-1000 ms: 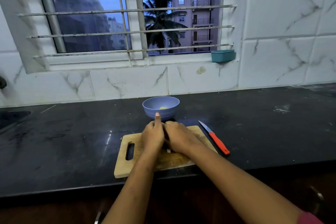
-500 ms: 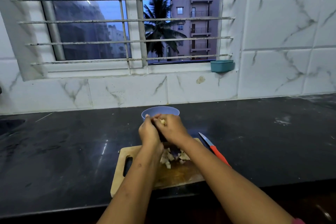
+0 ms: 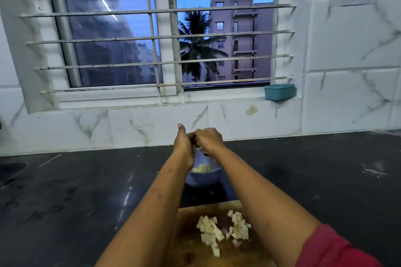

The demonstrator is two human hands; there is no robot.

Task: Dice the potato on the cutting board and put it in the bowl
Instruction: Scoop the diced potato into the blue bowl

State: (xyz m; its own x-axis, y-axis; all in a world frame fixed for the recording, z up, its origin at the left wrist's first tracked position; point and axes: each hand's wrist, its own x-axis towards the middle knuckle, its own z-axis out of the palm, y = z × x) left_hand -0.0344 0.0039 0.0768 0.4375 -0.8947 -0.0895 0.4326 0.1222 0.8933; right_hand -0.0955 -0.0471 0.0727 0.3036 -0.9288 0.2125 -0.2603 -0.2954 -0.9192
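Tabletop (image 3: 65, 191): black polished stone, glossy, with pale streaks of reflected light and faint smears.

Cutting board (image 3: 188, 243): wood, tan with darker staining. It lies flat at the near edge, and its far edge runs left to right. Both forearms cover its sides, so its long axis cannot be told.

Diced potato (image 3: 223, 232): small pale, roughly cubic pieces, blurred. They lie on the board between the forearms in two loose clumps side by side. The left clump trails toward the viewer.

Bowl (image 3: 204, 178): round, smooth, pale blue-grey. It stands upright on the tabletop just beyond the board, partly hidden by the arms. A small heap of pale yellow potato pieces (image 3: 201, 168) lies inside.

Left hand (image 3: 184, 145) and right hand (image 3: 209, 140): pressed together directly above the bowl, backs toward the camera, one left digit pointing upward. The fingers are on the far side. Whether they hold anything cannot be told.

A red sleeve (image 3: 334, 249) covers the right upper arm.

The wall behind is of white tiles (image 3: 347, 97) with grey marble veining. The window has horizontal white bars (image 3: 152, 38), worn and chipped. A teal rectangular plastic tub (image 3: 278, 92) sits on the right end of the sill.
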